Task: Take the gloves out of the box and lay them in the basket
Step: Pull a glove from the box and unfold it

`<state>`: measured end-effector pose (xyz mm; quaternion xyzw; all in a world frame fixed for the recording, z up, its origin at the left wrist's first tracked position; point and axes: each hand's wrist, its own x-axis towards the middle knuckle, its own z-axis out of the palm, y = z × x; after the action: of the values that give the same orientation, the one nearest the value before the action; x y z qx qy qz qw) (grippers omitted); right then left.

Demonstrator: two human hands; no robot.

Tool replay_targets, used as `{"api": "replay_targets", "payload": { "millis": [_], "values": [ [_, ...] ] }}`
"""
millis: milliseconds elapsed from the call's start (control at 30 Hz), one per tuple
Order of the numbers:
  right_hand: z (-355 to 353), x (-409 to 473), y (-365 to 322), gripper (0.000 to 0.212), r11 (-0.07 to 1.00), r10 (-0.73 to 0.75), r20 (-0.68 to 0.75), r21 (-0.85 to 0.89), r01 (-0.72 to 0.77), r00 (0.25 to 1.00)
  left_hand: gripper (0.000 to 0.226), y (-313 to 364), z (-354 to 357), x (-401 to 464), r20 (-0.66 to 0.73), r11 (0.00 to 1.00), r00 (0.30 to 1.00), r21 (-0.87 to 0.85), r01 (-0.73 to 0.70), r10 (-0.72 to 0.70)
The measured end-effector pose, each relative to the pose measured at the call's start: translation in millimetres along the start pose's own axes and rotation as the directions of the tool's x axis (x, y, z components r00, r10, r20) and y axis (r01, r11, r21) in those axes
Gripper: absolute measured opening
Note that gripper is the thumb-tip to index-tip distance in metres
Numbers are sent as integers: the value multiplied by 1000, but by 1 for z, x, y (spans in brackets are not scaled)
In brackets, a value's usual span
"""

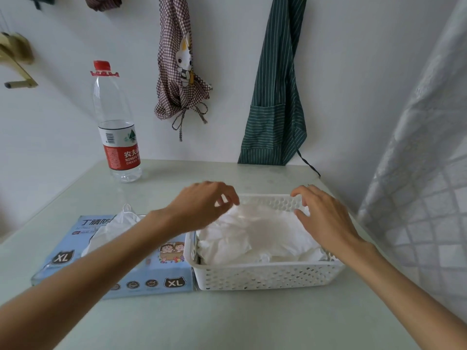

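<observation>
A white perforated basket [265,275] stands on the table, with several white gloves [255,233] piled inside. To its left lies the blue glove box [156,271], marked XL, with a white glove [118,223] sticking out of its top opening. My left hand [202,205] reaches across the box and hovers over the basket's far left corner, fingers loosely curled just above the pile. My right hand [321,218] hangs over the far right corner; its finger and thumb are spread apart, with nothing between them.
A water bottle [116,127] with a red cap stands at the table's back left. A checked apron [179,72] and a green striped apron [275,97] hang on the wall behind. A patterned curtain [417,173] borders the table's right side.
</observation>
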<state>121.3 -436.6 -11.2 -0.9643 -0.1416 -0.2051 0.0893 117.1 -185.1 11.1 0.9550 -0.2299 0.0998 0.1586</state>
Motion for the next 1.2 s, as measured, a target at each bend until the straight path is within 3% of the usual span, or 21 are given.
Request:
{"api": "replay_targets", "payload": {
  "millis": [33,100,167,200,367,533,633,700,867,933,1033,1067,1133,1200],
  "values": [
    [0,-2,-3,34,994,-40,57,100,34,998,31,6,2,-6,96,998,994,-1,-61,61],
    [5,-2,-7,45,970,-106,362,244,15,926,50,14,14,-6,333,985,930,16,-171,156],
    [12,1,-7,66,984,-99,690,175,-32,717,65,15,27,0,525,970,840,100,-223,139],
    [14,3,-6,73,994,-76,771,112,-17,633,69,12,31,4,572,963,813,145,-229,107],
    [12,13,2,88,997,-29,877,-6,72,480,91,-8,39,12,659,916,752,317,-246,-26],
    [26,17,2,87,993,-26,911,-24,117,412,93,-8,49,10,675,900,734,359,-246,-68],
    [30,16,4,86,996,-43,905,6,87,423,95,-4,50,13,682,901,724,373,-224,-103],
    [23,16,6,89,998,-65,876,44,54,478,99,0,42,16,673,907,734,362,-214,-95],
    [-8,18,16,77,946,-112,632,305,-113,767,102,3,11,15,586,936,810,278,-214,11],
    [-10,18,23,77,949,-92,655,285,-132,750,109,-1,12,13,619,921,785,318,-225,-22],
    [-2,18,25,87,990,-6,779,94,-108,627,108,-4,25,9,643,875,764,399,-274,-54],
    [0,17,24,88,993,14,788,60,-100,616,106,-4,28,9,641,871,766,405,-278,-53],
    [-4,16,19,83,996,6,743,54,-68,669,107,-4,27,9,628,883,777,394,-255,-56],
    [-15,16,6,65,994,-90,644,108,27,760,110,-5,14,10,631,917,769,361,-171,-105]
  ]
}}
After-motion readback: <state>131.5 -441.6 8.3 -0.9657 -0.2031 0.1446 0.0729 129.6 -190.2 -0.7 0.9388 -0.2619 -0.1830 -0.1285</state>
